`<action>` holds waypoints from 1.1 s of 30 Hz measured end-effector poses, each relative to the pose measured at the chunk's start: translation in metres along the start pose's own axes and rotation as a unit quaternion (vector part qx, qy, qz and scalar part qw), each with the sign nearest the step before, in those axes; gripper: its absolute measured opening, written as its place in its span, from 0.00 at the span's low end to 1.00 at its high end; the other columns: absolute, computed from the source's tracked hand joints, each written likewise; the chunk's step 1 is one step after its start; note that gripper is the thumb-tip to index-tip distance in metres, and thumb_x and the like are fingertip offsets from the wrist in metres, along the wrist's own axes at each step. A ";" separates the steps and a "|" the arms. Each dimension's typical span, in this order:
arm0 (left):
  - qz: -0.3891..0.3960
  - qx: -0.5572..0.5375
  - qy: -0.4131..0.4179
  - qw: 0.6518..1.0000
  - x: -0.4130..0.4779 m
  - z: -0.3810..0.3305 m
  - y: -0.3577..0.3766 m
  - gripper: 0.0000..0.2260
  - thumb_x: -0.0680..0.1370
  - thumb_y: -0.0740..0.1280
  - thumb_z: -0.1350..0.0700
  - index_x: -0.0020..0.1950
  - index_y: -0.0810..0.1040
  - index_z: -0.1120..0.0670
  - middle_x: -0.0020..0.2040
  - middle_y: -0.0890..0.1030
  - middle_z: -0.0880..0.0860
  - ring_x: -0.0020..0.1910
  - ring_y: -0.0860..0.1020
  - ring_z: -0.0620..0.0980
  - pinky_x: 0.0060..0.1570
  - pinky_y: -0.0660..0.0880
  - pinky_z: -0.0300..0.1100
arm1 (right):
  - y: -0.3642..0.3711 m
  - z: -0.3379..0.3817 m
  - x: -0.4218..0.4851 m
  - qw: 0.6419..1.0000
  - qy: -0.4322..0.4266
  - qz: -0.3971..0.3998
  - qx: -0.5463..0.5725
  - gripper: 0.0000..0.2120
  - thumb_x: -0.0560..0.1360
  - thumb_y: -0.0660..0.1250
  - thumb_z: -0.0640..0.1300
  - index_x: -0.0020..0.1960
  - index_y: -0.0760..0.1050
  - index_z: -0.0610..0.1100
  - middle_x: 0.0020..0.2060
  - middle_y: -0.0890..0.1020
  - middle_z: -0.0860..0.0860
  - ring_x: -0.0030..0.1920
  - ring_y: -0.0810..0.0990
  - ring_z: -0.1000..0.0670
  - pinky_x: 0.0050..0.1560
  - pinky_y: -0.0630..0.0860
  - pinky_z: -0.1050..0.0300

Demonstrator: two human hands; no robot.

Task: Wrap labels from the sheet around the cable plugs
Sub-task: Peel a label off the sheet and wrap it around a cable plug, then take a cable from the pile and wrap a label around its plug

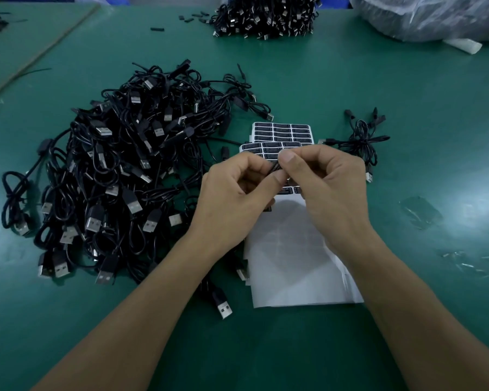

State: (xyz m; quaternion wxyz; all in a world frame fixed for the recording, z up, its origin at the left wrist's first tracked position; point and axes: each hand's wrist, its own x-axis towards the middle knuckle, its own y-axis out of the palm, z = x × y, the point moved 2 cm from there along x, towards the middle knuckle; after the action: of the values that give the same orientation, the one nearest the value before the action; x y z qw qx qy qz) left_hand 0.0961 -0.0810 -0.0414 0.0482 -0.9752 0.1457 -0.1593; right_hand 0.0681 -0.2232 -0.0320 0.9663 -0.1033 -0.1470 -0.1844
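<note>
Left grip [232, 190], right grip [331, 187] pinch plug [274, 166], hiding sheet [294, 249].

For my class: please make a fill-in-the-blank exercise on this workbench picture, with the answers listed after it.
1. The large heap of black USB cables lies to the ____ of the white sheets of black labels.
2. The flat table top is ____ in colour.
3. The left hand and the right hand both pinch one small dark piece directly over those ____.

Missing words: left; green; sheets.
</note>
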 end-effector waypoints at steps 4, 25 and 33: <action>0.006 0.077 0.046 0.996 0.001 -0.001 -0.003 0.08 0.79 0.72 0.56 0.42 0.80 0.45 0.33 0.81 0.46 0.30 0.79 0.43 0.34 0.78 0.40 | -0.001 0.005 -0.002 0.999 -0.030 0.003 -0.039 0.11 0.80 0.68 0.45 0.40 0.82 0.47 0.29 0.81 0.52 0.32 0.76 0.53 0.36 0.76 0.54; -0.200 -0.166 0.007 0.966 0.015 -0.038 -0.040 0.11 0.85 0.59 0.59 0.42 0.68 0.54 0.27 0.76 0.47 0.28 0.79 0.47 0.28 0.74 0.39 | 0.036 0.010 -0.024 0.961 -0.149 0.208 -0.109 0.05 0.74 0.75 0.42 0.50 0.83 0.46 0.50 0.78 0.49 0.53 0.77 0.51 0.56 0.73 0.59; -0.272 -0.268 -0.107 0.918 0.020 -0.028 -0.060 0.18 0.87 0.53 0.50 0.42 0.74 0.53 0.34 0.84 0.50 0.37 0.84 0.49 0.33 0.78 0.40 | 0.000 0.024 -0.001 0.976 0.043 0.126 0.175 0.04 0.81 0.62 0.37 0.49 0.74 0.43 0.36 0.84 0.51 0.33 0.84 0.48 0.33 0.80 0.58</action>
State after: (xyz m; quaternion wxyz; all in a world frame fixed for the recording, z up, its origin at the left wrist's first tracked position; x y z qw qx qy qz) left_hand 0.1211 -0.0312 -0.0010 -0.2448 -0.9649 -0.0943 -0.0159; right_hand 0.0609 -0.2171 -0.0100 0.9903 0.0577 -0.1206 -0.0368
